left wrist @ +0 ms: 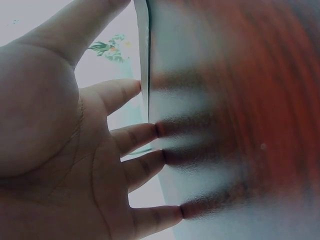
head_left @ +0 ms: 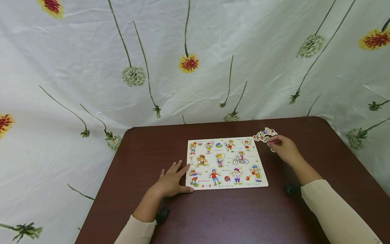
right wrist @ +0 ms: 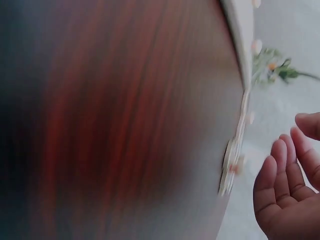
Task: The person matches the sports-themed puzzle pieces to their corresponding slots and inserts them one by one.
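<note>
A white puzzle board (head_left: 213, 162) printed with children playing sports lies flat on the dark table. My left hand (head_left: 170, 181) rests at its left side with fingers spread. In the left wrist view, the thumb and index finger of that left hand (left wrist: 65, 135) are at the board's edge (left wrist: 144, 50), while the other fingertips press on the tabletop. Off the board's far right corner lies a small pile of cut-out puzzle pieces (head_left: 261, 136). Close over them is my right hand (head_left: 284, 149). The right wrist view shows this right hand (right wrist: 290, 185) with fingers loosely bent and nothing visible between them.
The reddish-brown table (head_left: 152, 149) has rounded far corners. Behind it hangs a white cloth (head_left: 207, 91) printed with flowers. A dark device (head_left: 163, 215) sits under the left wrist, and another dark device (head_left: 292, 189) under the right.
</note>
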A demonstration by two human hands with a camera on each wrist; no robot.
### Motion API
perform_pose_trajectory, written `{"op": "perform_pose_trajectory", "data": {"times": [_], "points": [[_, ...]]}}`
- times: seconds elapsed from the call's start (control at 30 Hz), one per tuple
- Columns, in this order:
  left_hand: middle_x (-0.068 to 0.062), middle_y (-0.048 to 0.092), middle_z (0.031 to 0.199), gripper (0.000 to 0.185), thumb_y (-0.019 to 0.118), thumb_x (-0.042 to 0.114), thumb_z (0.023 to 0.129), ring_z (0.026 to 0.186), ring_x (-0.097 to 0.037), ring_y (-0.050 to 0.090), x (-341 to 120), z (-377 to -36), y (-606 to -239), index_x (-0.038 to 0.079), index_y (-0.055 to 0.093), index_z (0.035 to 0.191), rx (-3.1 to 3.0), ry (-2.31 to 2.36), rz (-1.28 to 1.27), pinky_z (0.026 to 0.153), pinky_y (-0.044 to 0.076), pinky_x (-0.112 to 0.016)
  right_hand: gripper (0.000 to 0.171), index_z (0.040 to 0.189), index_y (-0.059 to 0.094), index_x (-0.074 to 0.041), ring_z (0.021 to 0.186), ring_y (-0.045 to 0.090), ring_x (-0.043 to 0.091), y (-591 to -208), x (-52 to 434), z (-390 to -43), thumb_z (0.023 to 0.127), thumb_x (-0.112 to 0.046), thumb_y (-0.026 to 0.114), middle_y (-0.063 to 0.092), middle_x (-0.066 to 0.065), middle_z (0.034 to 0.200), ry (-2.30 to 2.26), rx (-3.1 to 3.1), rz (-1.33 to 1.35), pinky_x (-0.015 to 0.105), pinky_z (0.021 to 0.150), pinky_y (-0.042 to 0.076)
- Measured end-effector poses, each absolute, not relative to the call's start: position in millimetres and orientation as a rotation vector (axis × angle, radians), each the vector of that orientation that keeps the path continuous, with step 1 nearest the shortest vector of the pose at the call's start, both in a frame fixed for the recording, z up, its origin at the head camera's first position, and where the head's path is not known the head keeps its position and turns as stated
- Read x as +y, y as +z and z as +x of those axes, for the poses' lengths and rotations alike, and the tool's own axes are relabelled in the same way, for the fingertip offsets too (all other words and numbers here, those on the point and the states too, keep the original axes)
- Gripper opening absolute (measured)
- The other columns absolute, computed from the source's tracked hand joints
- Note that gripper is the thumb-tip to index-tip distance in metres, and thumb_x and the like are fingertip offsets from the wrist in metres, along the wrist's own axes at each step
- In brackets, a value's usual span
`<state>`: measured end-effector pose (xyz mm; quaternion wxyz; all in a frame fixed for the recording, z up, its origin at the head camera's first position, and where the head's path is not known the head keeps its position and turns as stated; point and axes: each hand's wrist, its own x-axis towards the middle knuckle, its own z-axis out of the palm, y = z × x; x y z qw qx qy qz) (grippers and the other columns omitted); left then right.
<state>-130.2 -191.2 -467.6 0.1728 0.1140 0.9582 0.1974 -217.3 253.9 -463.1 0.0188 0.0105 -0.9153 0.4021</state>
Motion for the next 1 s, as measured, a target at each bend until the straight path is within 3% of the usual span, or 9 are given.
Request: {"op": "perform_pose_trajectory", "data": {"times": [0.17, 0.37, 1.0], "points": [[-0.014, 0.015, 0.171, 0.094, 0.078, 0.054, 0.083, 0.159, -0.037, 0.012, -191.6, -129.8, -468.1, 0.027, 0.032, 0.160, 2.719, 0.564, 0.321, 0.119, 0.007, -0.074, 0.022, 0.112, 0.065, 0.003, 0.098, 0.062, 0.037, -464.6, 267.6, -225.7, 0.099, -0.014, 0.063, 0.062, 0.025, 0.109, 1.023, -2.897, 0.072, 0.038, 0.074, 0.048], [-0.014, 0.015, 0.171, 0.093, 0.077, 0.054, 0.084, 0.159, -0.036, 0.012, -191.3, -129.9, -469.3, 0.027, 0.031, 0.160, 2.720, 0.556, 0.323, 0.119, 0.008, -0.074, 0.021, 0.111, 0.066, 0.005, 0.096, 0.062, 0.039, -469.0, 275.8, -232.5, 0.097, -0.009, 0.062, 0.057, 0.028, 0.111, 0.850, -2.989, 0.193, 0.050, 0.078, 0.051], [-0.013, 0.015, 0.171, 0.095, 0.077, 0.056, 0.084, 0.159, -0.036, 0.012, -191.6, -129.4, -467.5, 0.027, 0.030, 0.161, 2.724, 0.534, 0.317, 0.120, 0.007, -0.073, 0.009, 0.095, 0.069, -0.002, 0.088, 0.057, 0.033, -467.8, 278.9, -240.9, 0.093, 0.001, 0.061, 0.060, 0.022, 0.099, 0.714, -3.080, 0.325, 0.048, 0.077, 0.047]]}}
